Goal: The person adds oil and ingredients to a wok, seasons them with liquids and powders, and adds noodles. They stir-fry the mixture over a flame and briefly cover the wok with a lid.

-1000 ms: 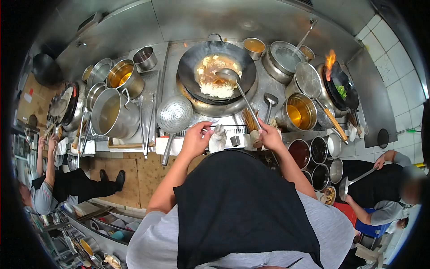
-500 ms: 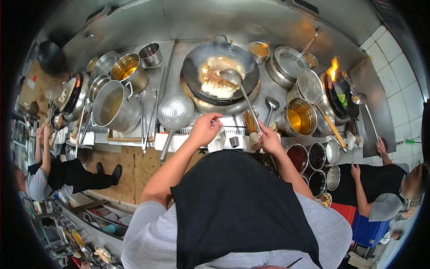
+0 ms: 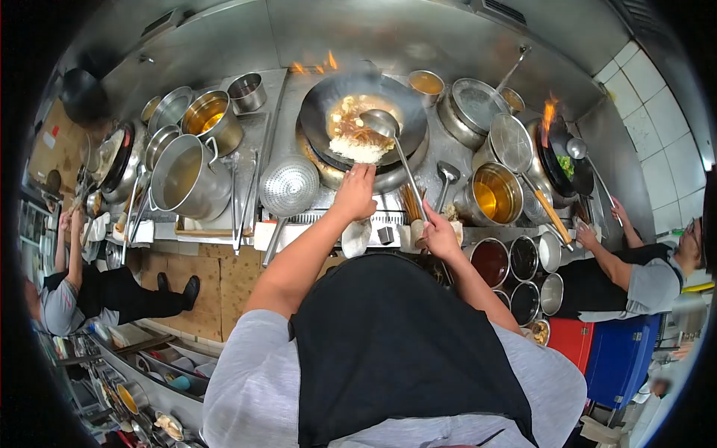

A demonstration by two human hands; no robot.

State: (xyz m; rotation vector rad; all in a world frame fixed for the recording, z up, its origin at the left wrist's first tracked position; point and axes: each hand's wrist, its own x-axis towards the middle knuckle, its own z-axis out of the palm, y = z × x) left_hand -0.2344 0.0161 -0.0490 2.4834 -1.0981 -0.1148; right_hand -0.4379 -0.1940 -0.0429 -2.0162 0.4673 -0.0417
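Observation:
In front of me sits a dark wok [image 3: 314, 119] with brown sauce, pale pieces and white rice [image 3: 358, 149] at its near side. My left hand [image 3: 357, 196] is at the wok's near rim, fingers together, with a white cloth [image 3: 356, 237] hanging below it; whether the fingers grip the rim is hard to tell. My right hand [image 3: 439, 233] is closed around the handle of a steel ladle [image 3: 381, 122], whose bowl rests over the food in the wok. Flames [image 3: 317, 66] rise behind the wok's far rim.
A perforated skimmer [image 3: 290, 185] and a large pot [image 3: 181, 173] stand left. To the right are a spatula [image 3: 447, 173], an oil pot [image 3: 494, 196], a strainer [image 3: 512, 143] and sauce containers [image 3: 491, 261]. Co-workers [image 3: 641, 280] are at both sides; a second wok [image 3: 554, 160] flames right.
My left hand has moved forward and right to the wok's near rim. Flames have appeared behind the wok. The co-worker on the right has reached toward the second wok.

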